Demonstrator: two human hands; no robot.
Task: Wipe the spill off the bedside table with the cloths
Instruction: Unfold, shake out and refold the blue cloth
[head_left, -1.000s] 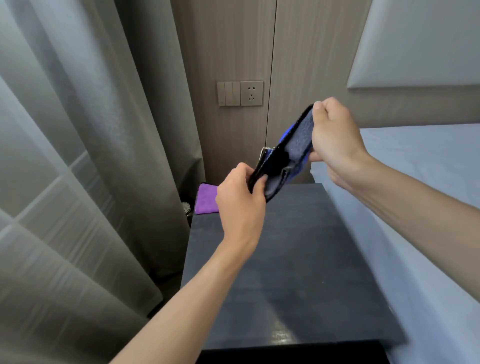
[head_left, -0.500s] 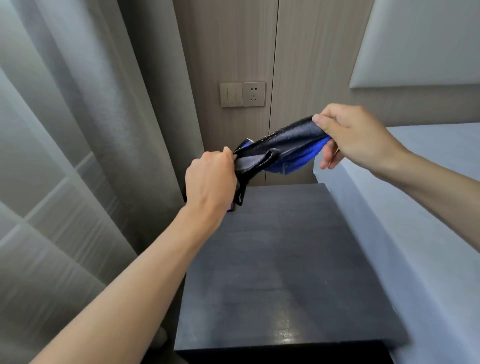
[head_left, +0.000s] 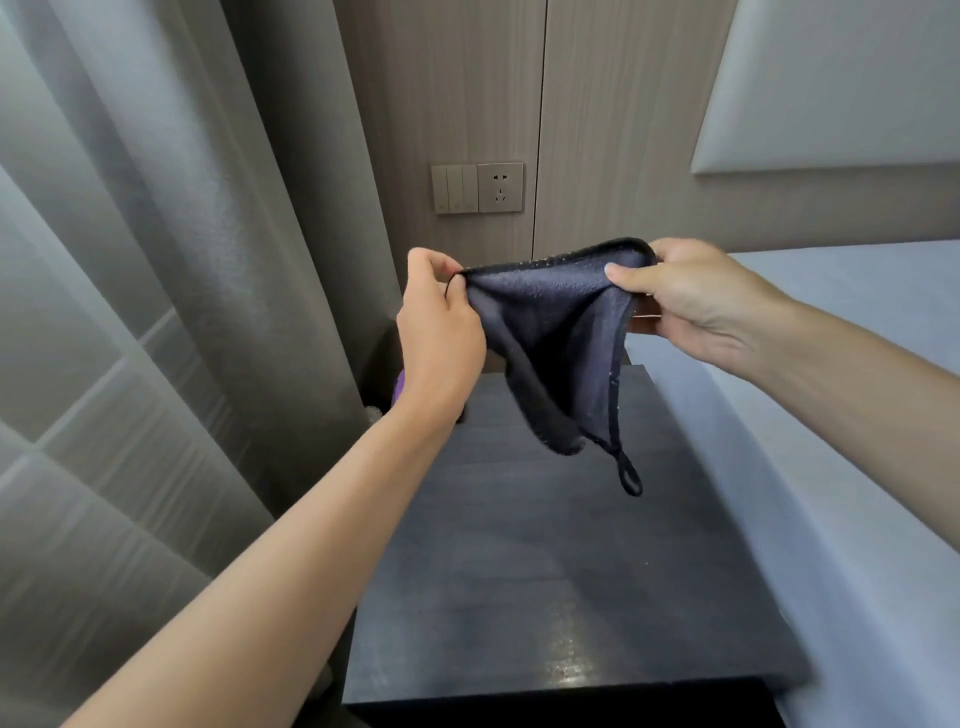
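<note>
A dark grey cloth (head_left: 550, 343) with a black hem and a hanging loop is spread out in the air above the far end of the dark bedside table (head_left: 545, 561). My left hand (head_left: 441, 332) pinches its left top corner. My right hand (head_left: 691, 296) pinches its right top corner. The rest of the cloth hangs down in a point between them. A sliver of a purple cloth (head_left: 399, 387) shows behind my left wrist; most of it is hidden. Faint wet sheen lies near the table's front edge (head_left: 566, 665).
Grey curtains (head_left: 156, 312) hang close on the left of the table. A bed with a pale sheet (head_left: 831, 467) borders it on the right. A wall socket and switches (head_left: 478, 188) sit on the wood panel behind.
The cloth was bunched and stretched narrow between my hands; now it is opened out and hangs down, its grey side facing me. My hands moved apart and level.
</note>
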